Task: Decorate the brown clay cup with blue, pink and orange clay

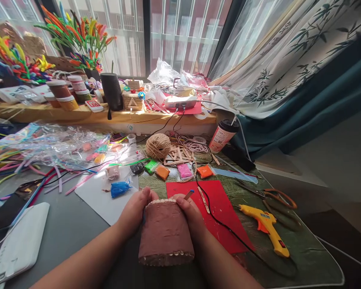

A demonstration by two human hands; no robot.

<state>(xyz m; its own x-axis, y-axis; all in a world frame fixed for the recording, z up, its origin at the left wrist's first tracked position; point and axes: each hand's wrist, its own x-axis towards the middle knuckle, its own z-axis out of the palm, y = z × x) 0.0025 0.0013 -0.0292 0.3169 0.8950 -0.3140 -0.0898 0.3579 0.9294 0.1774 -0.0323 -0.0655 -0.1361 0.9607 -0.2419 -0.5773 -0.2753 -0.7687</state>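
Observation:
Both of my hands grip a brown clay-covered cup [165,233] with pale beaded rims, held low at the centre, its far end pointing away from me. My left hand [135,210] wraps its left side. On the right side sits my right hand [189,212], which also pinches a small wooden stick [188,195] that pokes up above the fingers. The cup hovers over the edge of a red card sheet [219,208].
A yellow glue gun [266,226] with its black cord lies right of the red sheet, scissors [273,196] beyond it. Twine ball [158,145], clay packets [162,171], wooden sticks, pipe cleaners and plastic bags crowd the table; a paper cup [222,136] stands behind.

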